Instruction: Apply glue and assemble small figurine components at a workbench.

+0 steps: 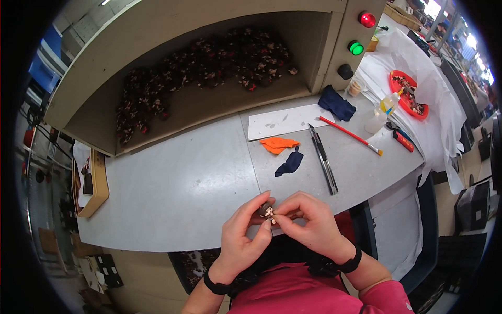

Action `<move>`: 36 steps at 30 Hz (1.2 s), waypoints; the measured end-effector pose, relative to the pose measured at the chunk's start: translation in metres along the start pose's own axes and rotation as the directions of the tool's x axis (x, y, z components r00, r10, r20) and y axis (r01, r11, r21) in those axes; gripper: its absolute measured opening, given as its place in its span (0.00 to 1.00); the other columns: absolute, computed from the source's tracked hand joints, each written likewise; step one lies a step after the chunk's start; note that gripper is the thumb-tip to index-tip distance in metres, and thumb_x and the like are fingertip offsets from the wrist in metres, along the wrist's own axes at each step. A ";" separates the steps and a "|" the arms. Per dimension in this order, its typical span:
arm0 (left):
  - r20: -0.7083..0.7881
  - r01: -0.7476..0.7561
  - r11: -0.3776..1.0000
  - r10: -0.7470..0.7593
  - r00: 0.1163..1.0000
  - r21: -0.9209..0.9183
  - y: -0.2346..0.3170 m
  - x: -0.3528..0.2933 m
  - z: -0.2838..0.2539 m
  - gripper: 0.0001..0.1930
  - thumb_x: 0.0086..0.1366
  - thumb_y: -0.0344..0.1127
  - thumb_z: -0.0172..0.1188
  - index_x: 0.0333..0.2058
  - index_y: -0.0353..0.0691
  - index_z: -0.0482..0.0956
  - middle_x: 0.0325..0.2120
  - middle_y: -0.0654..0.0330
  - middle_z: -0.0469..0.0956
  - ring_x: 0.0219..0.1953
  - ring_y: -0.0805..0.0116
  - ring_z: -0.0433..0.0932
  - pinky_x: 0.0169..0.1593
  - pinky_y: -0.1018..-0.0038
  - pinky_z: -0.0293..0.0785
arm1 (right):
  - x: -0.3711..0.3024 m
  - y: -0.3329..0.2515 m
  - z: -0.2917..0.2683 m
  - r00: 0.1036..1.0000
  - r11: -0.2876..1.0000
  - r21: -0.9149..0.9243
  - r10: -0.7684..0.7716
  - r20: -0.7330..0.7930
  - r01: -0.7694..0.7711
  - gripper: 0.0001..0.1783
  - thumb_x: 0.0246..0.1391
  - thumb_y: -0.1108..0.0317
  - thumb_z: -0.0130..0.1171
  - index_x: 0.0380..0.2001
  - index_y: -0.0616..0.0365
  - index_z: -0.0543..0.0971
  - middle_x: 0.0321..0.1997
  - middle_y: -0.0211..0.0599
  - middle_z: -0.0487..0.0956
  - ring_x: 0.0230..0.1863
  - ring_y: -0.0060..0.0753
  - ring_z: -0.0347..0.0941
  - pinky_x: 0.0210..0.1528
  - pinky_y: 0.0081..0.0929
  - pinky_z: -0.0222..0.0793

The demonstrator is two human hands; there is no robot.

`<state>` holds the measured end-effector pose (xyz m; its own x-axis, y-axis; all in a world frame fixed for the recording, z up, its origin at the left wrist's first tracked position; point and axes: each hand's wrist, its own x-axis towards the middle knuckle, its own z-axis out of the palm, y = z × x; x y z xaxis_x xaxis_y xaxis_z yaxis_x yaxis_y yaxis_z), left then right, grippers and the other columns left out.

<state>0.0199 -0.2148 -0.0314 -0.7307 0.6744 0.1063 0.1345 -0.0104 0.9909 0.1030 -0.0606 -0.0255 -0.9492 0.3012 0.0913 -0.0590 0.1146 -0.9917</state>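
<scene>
A small doll-like figurine (267, 211) with dark brown hair and a pale face is held between both my hands, above the table's near edge. My left hand (242, 234) wraps its fingers and thumb around it from the left. From the right, my right hand (312, 222) pinches its lower part between thumb and forefinger. The fingers hide much of the figurine. Beyond my hands lie an orange cloth scrap (280, 145) and a navy cloth scrap (289, 162). A long, slim black-and-silver tool (323, 159) rests to their right.
An open-fronted beige cabinet (219, 99) at the back holds many small dark figurines (209, 60). A white sheet (287, 121), red brush (351, 136), navy cloth bundle (337, 103), pliers (403, 141), and bottle (375, 121) occupy the right. A red tray (391, 83) sits beyond; a box (99, 191) stands left.
</scene>
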 end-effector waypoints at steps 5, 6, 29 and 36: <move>0.016 0.010 0.999 -0.010 1.000 0.044 0.000 -0.001 0.000 0.25 0.58 0.18 0.48 0.57 0.33 0.68 0.49 0.53 0.75 0.48 0.70 0.76 0.55 0.73 0.71 | 0.000 0.001 0.004 0.999 0.999 -0.034 -0.031 -0.023 0.030 0.06 0.52 0.77 0.63 0.33 0.63 0.77 0.34 0.36 0.76 0.34 0.27 0.80 0.39 0.22 0.79; 0.015 0.009 0.999 -0.010 1.000 0.044 0.000 -0.001 0.000 0.25 0.58 0.18 0.48 0.57 0.33 0.68 0.49 0.53 0.75 0.48 0.70 0.76 0.55 0.73 0.71 | 0.001 0.001 0.005 0.999 0.999 -0.038 -0.037 -0.025 0.036 0.06 0.52 0.77 0.63 0.33 0.63 0.77 0.34 0.36 0.76 0.34 0.27 0.80 0.39 0.22 0.79; 0.081 0.164 0.929 -0.145 0.986 -0.332 0.007 0.002 -0.015 0.22 0.61 0.23 0.47 0.56 0.34 0.65 0.50 0.48 0.74 0.41 0.68 0.78 0.45 0.73 0.76 | -0.028 -0.006 -0.132 0.667 0.933 -0.357 -0.295 -0.685 0.046 0.25 0.51 0.75 0.63 0.51 0.60 0.67 0.46 0.35 0.71 0.44 0.25 0.69 0.46 0.23 0.66; 0.168 0.248 0.868 -0.193 0.967 -0.430 0.008 0.005 -0.015 0.25 0.62 0.21 0.53 0.59 0.33 0.65 0.52 0.52 0.73 0.46 0.73 0.76 0.51 0.75 0.74 | 0.029 0.023 -0.188 0.779 0.780 -0.576 -0.196 -0.596 -0.245 0.34 0.50 0.64 0.67 0.57 0.64 0.66 0.49 0.35 0.71 0.42 0.20 0.67 0.44 0.19 0.64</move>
<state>0.0069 -0.2230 -0.0218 -0.6198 0.7780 -0.1027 -0.3527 -0.1593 0.9221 0.1323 0.1291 -0.0283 -0.5435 0.7763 0.3195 0.3646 0.5611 -0.7431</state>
